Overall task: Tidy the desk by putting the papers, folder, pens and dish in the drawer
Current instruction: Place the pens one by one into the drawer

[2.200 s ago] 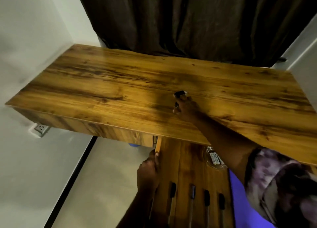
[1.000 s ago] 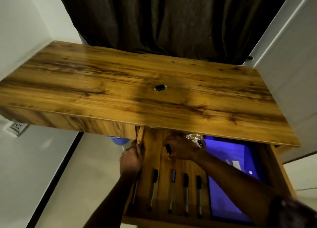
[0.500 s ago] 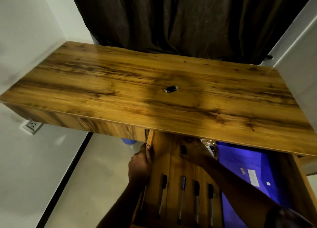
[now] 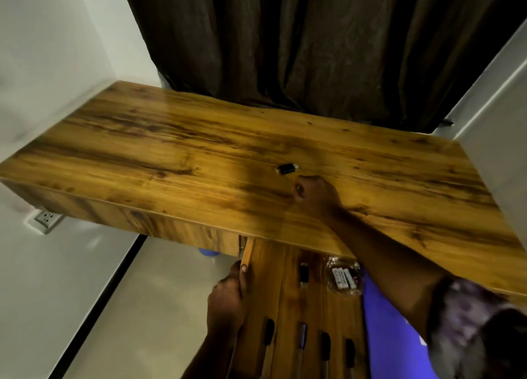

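Note:
A small black cap-like piece (image 4: pixel 287 168) lies alone on the wooden desk top (image 4: pixel 171 156). My right hand (image 4: pixel 318 199) hovers just right of it and nearer to me, fingers curled, nothing visible in them. My left hand (image 4: pixel 228 296) grips the left side wall of the open drawer (image 4: pixel 248 253) under the desk. Inside the drawer several pens (image 4: pixel 268 330) lie side by side. A second small black piece (image 4: pixel 304 274) and a clear glass dish (image 4: pixel 343 277) with small white cylinders sit further back. A blue folder (image 4: pixel 390 338) fills the right part, partly hidden by my arm.
A dark curtain (image 4: pixel 313 51) hangs behind the desk. White walls close in on the left and on the right (image 4: pixel 502 139). A wall socket (image 4: pixel 47 217) sits below the desk's left end. Something blue (image 4: pixel 209 252) shows on the floor under the desk.
My right hand has come up out of the drawer, leaving a small black piece there, and now sits on the desk top beside the other black piece. My left hand stays on the drawer.

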Tool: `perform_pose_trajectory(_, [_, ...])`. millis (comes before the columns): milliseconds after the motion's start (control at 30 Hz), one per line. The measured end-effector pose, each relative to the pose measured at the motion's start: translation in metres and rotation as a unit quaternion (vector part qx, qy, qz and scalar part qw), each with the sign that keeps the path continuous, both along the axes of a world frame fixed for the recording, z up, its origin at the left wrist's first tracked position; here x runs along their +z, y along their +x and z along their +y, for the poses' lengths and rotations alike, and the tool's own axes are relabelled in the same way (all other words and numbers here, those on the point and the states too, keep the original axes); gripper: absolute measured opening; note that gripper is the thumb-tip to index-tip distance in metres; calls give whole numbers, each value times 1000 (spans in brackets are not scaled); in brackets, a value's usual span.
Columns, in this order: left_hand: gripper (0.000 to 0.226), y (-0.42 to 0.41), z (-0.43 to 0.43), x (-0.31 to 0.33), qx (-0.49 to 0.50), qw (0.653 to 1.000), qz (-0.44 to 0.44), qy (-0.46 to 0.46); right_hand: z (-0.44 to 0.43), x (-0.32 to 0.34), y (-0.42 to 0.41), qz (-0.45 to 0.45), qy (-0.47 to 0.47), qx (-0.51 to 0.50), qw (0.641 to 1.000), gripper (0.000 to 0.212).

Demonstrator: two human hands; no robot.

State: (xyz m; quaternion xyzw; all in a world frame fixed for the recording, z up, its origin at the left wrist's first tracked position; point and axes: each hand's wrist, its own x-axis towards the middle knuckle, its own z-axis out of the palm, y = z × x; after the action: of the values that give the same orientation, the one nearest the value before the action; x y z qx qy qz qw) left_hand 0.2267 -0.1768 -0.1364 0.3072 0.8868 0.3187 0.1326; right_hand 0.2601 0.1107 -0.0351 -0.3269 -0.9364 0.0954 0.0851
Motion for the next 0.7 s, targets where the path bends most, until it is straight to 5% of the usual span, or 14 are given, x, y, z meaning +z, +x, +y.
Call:
perform_pose_trajectory(233, [53, -1, 3, -1, 1, 1000, 2, -15, 31, -21, -72, -86, -25, -6, 996, 58])
perform_pose_trajectory(500, [53, 1, 2, 4, 5, 1000, 5, -12, 17, -37, -55, -38, -94, -18, 995, 38])
perform_pose_trajectory(700, [48, 6, 0, 13, 12, 1000, 5, -9, -37, -36, -2, -47, -144, 19, 988, 67])
